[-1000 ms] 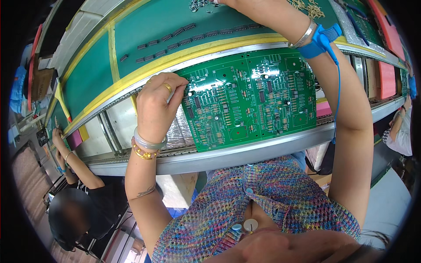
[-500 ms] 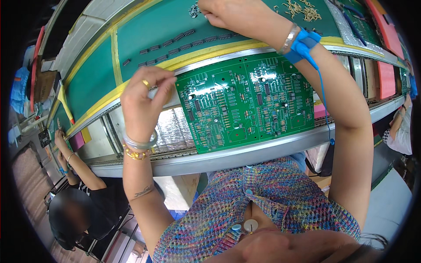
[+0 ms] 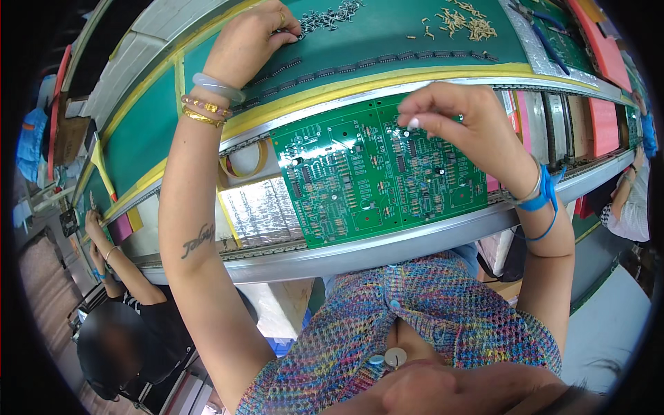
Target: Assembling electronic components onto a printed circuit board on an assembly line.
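Observation:
A green circuit board (image 3: 360,228), filled with small parts, lies across the rails of the line in front of me. My right hand (image 3: 460,117) is over the board's upper right part, thumb and fingers pinched close to its surface; what they hold is too small to make out. At the near end of a pile of small grey, wire-legged components (image 3: 332,19), my left hand (image 3: 252,41) has its fingertips pressed together. Anything between those fingertips is hidden. A row of black chips (image 3: 377,62) lies on the green mat (image 3: 387,34).
Beige components (image 3: 470,24) are heaped farther right on the mat, with blue-handled pliers (image 3: 550,48) beyond. A metal rail (image 3: 277,266) runs along my side. A roll of yellow tape (image 3: 245,162) sits left of the board. Another person (image 3: 131,332) works at the left.
My right hand has come from the grey component pile down to the board. My left hand has gone from the board's left corner up to that pile. The board has shifted slightly left.

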The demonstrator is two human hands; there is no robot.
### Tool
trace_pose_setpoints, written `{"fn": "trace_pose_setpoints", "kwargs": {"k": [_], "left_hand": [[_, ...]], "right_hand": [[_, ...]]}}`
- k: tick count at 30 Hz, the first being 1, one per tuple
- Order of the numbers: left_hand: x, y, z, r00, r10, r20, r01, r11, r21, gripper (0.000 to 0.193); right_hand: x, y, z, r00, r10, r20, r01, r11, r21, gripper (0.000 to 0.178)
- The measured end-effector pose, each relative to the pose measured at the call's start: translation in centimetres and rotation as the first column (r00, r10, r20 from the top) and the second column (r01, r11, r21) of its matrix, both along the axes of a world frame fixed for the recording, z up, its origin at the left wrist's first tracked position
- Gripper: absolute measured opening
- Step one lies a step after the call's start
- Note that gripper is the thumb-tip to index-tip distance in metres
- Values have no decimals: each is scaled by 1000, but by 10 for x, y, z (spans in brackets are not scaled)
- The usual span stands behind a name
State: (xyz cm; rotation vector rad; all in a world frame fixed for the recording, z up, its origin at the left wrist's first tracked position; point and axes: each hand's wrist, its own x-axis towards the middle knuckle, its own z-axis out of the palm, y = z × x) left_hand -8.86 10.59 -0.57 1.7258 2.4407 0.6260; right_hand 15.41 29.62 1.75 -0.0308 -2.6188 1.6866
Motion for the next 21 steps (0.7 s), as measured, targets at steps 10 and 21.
{"fn": "trace_pose_setpoints", "kwargs": {"k": [10,21], "left_hand": [[-9,7,11,965,-196,-173,181,978,-99,10],[51,-7,39,983,179,32,-180,981,65,12]], "right_hand": [[11,2,-19,987,-57,-154,99,954,282,9],[4,-1,-38,966,-33,-255,124,927,353,9]]}}
